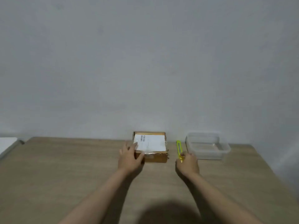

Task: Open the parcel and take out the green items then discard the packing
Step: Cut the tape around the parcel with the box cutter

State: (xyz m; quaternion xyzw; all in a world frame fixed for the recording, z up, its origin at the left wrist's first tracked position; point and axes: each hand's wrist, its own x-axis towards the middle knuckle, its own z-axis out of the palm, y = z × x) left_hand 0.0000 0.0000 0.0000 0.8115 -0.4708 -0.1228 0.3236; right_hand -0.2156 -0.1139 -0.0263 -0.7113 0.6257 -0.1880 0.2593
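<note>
**Q:** Where is your left hand [129, 156], and what is its grip doing?

**A:** Your left hand rests on the near left corner of the parcel [151, 146], fingers spread over the top edge and side. The taped cardboard parcel sits on the table [64, 167] against the wall, white label [149, 142] facing up, flaps closed.

**Q:** And your right hand [188, 164]?

**A:** Its grip is pinching the near end of a yellow knife [179, 149], which extends away from the fingers across the table. The parcel lies just left of this grip; a clear plastic tub [207, 145] stands just right of it.
</note>
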